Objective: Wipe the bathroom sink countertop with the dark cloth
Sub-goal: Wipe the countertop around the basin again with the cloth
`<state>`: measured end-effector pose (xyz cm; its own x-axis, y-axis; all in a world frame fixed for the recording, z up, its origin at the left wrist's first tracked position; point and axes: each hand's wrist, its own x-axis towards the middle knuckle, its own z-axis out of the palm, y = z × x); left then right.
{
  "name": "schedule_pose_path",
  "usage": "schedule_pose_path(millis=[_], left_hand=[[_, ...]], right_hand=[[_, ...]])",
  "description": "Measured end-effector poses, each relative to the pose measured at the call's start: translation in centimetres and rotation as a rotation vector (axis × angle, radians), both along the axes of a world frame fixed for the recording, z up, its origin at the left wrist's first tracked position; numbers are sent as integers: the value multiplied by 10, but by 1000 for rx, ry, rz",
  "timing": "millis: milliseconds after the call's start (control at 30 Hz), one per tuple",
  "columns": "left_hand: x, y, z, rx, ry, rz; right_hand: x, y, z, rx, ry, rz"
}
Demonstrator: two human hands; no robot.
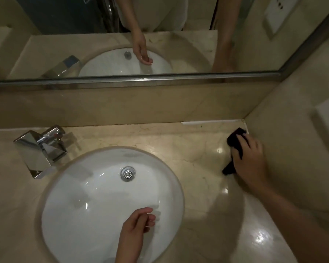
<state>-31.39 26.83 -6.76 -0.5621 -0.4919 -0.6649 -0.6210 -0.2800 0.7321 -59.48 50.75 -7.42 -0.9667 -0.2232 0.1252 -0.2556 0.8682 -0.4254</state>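
Cloth (pixel 235 138) under right hand (pixel 250 162), against wall (pixel 285 141).

Head-worn, looking steeply down and forward from close above the sink basin (pixel 110 196) and countertop (pixel 201 149), toward the mirror (pixel 103 35).

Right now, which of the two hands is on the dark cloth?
The right hand, pressing the dark cloth onto the countertop by the wall corner. The left hand hangs over the basin, holding nothing.
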Motion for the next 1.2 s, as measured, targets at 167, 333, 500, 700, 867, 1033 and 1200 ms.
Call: schedule_pose_path(millis=[167,333,500,700,867,1033,1200], left_hand=[[11,6,4,-9,-6,9],[24,10,16,-20,-9,-11],[36,6,22,-55,7,8],[47,15,20,-42,3,4],[62,23,18,-39,5,21],[74,31,22,-27,-10,4],[73,38,27,-56,-9,-38]], right_hand=[[44,-41,-37,-24,-49,-68],[135,-133,-37,-95,-107,240],[136,-117,-5,-300,-217,283],[82,43,-14,-53,-26,-137],[130,11,-48,1,-43,-181],[211,-84,-40,-119,-144,-30],[238,-100,-2,-421,-267,44]])
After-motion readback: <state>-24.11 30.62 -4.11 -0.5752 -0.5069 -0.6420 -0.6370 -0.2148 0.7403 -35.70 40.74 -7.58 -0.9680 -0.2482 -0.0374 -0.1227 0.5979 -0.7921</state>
